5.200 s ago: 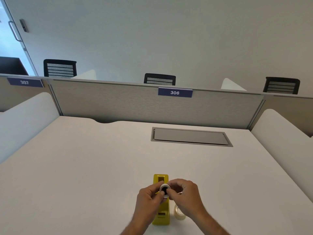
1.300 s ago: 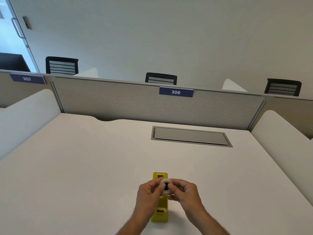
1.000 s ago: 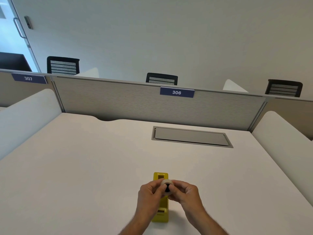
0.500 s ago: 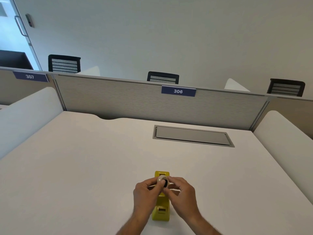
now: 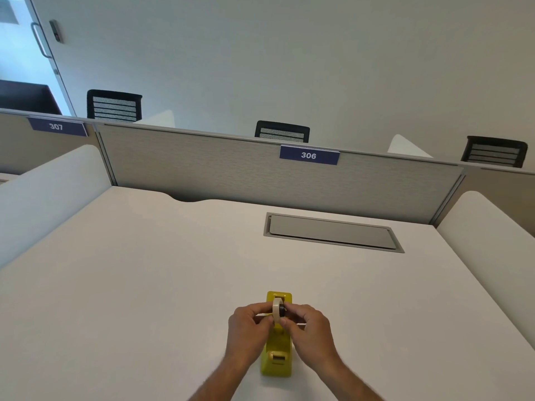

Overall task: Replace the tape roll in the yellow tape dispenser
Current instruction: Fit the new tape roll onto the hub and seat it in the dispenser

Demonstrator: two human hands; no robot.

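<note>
The yellow tape dispenser point(image 5: 276, 357) stands on the white desk point(image 5: 144, 285), lengthwise away from me. Over its far half I hold a pale tape roll point(image 5: 277, 312) on edge, with a black hub point(image 5: 282, 310) showing on its right side. My left hand point(image 5: 249, 331) pinches the roll from the left and my right hand point(image 5: 309, 331) from the right. The roll sits just above or in the dispenser's slot; I cannot tell whether it is seated. My hands hide the dispenser's middle.
A grey flap lid point(image 5: 331, 231) is set into the desk behind the dispenser. A grey partition point(image 5: 231, 169) with the label 306 closes the back, and white side screens point(image 5: 43, 192) flank the desk. Black chairs stand beyond.
The roll has turned from facing me to standing on edge and has come down toward the dispenser. Both hands moved slightly lower with it. The spare roll seen on the desk earlier is out of sight.
</note>
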